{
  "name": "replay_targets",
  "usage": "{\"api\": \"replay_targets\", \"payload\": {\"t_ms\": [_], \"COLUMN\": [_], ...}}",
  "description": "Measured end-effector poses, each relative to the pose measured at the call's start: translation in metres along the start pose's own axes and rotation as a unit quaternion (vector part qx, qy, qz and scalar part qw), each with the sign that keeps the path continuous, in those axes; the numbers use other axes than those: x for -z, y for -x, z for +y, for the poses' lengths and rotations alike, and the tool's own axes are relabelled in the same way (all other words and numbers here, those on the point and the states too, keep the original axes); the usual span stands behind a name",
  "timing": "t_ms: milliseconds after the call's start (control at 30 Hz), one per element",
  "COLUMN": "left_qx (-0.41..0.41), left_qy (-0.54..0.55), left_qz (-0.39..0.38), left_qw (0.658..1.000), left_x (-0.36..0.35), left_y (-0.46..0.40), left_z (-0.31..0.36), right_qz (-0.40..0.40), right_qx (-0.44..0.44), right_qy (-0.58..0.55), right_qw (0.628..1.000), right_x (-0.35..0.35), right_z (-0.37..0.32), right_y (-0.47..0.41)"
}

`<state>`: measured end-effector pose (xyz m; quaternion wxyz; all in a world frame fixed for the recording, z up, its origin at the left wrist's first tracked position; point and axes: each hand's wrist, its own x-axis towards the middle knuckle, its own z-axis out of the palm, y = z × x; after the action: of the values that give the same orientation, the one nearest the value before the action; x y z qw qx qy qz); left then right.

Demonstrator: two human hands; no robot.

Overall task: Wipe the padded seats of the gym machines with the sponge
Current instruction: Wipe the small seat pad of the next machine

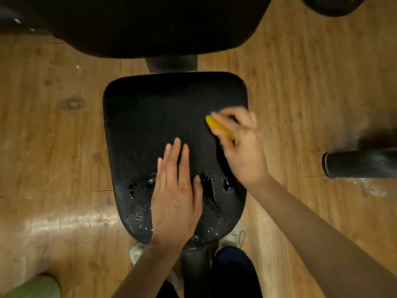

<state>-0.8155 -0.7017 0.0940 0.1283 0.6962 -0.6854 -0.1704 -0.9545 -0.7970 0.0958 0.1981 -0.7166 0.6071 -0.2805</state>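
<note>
Seat [150,117]: black padded, textured surface, seen from above; mounted on a dark post [194,267] at its near edge.
Sponge [219,127]: yellow, on the right side of the seat, near its right edge, touching the padding.
Right hand [242,147]: grip closed around the sponge, fingers curled over its top; slightly blurred.
Left hand [176,196]: grip released, fingers straight and together, palm flat on the near centre of the seat.
Water [211,188]: puddles and droplets on the near part of the seat, between and just beside the two hands.
Backrest [150,26]: black pad beyond the seat, apart from it.
Floor [53,125]: wood-pattern planks, pale scuffed patches at left and right.
Handle [361,163]: dark cylinder at the right edge, well apart from the seat.
Shoes [137,251]: pale, under the seat's near edge.
</note>
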Motion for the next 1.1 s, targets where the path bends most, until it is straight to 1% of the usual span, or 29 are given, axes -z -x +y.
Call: {"api": "replay_targets", "payload": {"t_ms": [67,100,167,233,267,333,400,467,600,667,733,800,833,900,1000,1033,1100], "left_qx": [0.001,-0.002,-0.005,-0.007,-0.012,-0.028,-0.045,-0.06,-0.081,-0.098,-0.109,-0.111,-0.111,-0.111,-0.103,-0.101,-0.099], "left_qy": [0.004,0.009,0.024,0.032,0.031,0.026,0.024,0.023,0.042,0.042,0.033,0.018,0.012,0.007,0.004,0.003,0.002], "left_qz": [0.002,0.002,0.003,0.004,0.005,0.006,0.005,0.008,0.01,0.008,0.004,-0.001,-0.001,0.0,0.006,0.006,0.002], "left_qw": [1.0,1.0,1.0,0.999,0.999,0.999,0.999,0.998,0.996,0.994,0.993,0.994,0.994,0.994,0.995,0.995,0.995], "left_x": [0.0,0.0,0.002,0.004,0.004,0.002,-0.001,-0.006,-0.01,-0.012,-0.016,-0.019,-0.02,-0.022,-0.022,-0.022,-0.023], "left_y": [0.0,0.0,0.001,0.0,-0.001,-0.006,-0.014,-0.024,-0.045,-0.055,-0.061,-0.064,-0.065,-0.064,-0.063,-0.063,-0.063], "left_z": [0.0,0.0,0.0,0.001,0.003,0.008,0.017,0.025,0.038,0.042,0.044,0.044,0.043,0.044,0.047,0.047,0.048], "right_qz": [0.028,0.038,0.042,0.029,0.02,0.013,0.04,0.074,0.101,0.099,0.105,0.132,0.148,0.144,0.124,0.124,0.127], "right_qx": [-0.03,-0.041,-0.05,-0.044,-0.037,-0.032,-0.071,-0.106,-0.14,-0.149,-0.189,-0.246,-0.259,-0.294,-0.332,-0.333,-0.327], "right_qy": [-0.021,-0.025,-0.021,-0.029,-0.034,-0.045,-0.064,-0.111,-0.174,-0.209,-0.263,-0.335,-0.373,-0.422,-0.453,-0.46,-0.479], "right_qw": [0.999,0.998,0.998,0.998,0.999,0.998,0.995,0.985,0.969,0.961,0.94,0.9,0.879,0.845,0.818,0.813,0.805], "right_x": [-0.002,-0.002,0.002,0.01,0.012,0.011,0.005,0.001,0.007,0.008,0.007,0.008,0.01,0.016,0.028,0.027,0.023], "right_z": [0.001,-0.001,-0.008,-0.015,-0.012,-0.001,0.008,0.009,-0.005,-0.003,0.004,0.008,0.008,0.004,-0.004,-0.003,0.007], "right_y": [-0.02,-0.013,0.024,0.06,0.064,0.041,0.005,-0.008,0.059,0.073,0.045,0.013,0.007,0.023,0.067,0.07,0.049]}}
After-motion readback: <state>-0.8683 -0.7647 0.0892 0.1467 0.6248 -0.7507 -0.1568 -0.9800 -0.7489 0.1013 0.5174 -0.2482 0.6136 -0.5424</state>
